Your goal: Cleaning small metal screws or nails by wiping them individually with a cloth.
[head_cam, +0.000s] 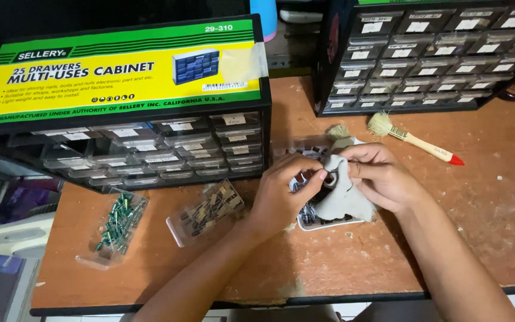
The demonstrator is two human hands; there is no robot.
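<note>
The left hand [281, 194] and the right hand [377, 176] meet over a wooden table [484, 197], both pinched shut on a grey cloth [344, 194]; the left fingertips also press a small dark part against that cloth, too small to identify. The cloth drapes over a clear plastic drawer [323, 217] holding small dark parts, which lies on the table just beneath the hands.

Left of the drawer, at the table's back edge, stands a big black drawer cabinet [150, 149] with a green and yellow card on top. Behind the drawer to the right stands a second black cabinet [424, 53] of small labelled drawers. A tray of green capacitors [117, 223] lies far left of the drawer, and a tray of darker parts [210, 209] sits between them. A paintbrush with a red-tipped handle [415, 140] lies behind and right of the drawer; another brush [338, 131] peeks out just behind the cloth.
</note>
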